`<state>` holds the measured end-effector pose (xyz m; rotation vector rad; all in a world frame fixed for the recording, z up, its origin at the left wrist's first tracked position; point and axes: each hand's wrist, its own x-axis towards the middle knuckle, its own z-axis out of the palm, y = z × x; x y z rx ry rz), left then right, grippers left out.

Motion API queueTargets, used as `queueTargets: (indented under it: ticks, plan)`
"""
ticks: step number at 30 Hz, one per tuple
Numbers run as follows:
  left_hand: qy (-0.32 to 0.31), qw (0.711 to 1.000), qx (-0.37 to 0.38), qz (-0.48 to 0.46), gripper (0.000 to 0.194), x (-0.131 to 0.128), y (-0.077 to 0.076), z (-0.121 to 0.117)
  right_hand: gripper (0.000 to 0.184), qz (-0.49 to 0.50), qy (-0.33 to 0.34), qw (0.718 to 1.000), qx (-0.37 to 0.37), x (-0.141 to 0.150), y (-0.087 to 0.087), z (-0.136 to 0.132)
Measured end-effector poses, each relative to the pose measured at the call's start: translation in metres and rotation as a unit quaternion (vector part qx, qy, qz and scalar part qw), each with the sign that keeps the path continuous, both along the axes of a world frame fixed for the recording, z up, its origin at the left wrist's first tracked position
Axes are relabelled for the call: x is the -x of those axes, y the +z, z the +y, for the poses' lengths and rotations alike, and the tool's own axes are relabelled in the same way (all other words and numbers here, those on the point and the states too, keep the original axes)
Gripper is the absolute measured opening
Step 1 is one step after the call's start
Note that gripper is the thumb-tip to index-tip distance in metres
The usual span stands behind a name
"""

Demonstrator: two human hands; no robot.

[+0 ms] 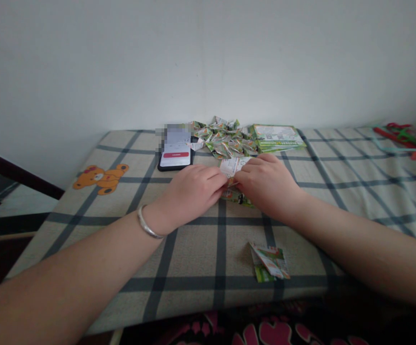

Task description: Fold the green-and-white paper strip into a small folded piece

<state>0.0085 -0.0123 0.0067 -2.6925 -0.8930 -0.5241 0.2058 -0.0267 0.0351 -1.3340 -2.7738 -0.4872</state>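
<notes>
A printed paper sheet, white and green with orange marks, lies at the middle of the table between my two hands. My left hand, with a silver bangle at the wrist, pinches its left edge, and a fold shows under the fingers. On the sheet's other edge, the closed fingers of my right hand grip the paper. Nearer to me rests a folded paper piece in the same print. Beyond my hands sits a pile of folded paper pieces. My fingertips are partly hidden.
A phone with a lit screen lies left of the pile. To the pile's right is a stack of flat printed sheets. An orange bear cutout is at the left; red, green and pale blue ribbons lie far right. A wall stands behind.
</notes>
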Motion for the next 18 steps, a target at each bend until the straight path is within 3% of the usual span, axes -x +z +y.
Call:
queueTargets:
  ticks: [9,18]
  plan:
    - [-0.006,1.000,0.006,0.007,0.014,-0.002,0.001,-0.001,0.018,0.004,-0.004,1.000,-0.002,-0.009,0.001,0.002]
    - [0.003,1.000,0.028,-0.009,0.016,0.000,-0.001,0.001,0.010,0.133,-0.056,0.985,0.094,-0.010,-0.005,0.011]
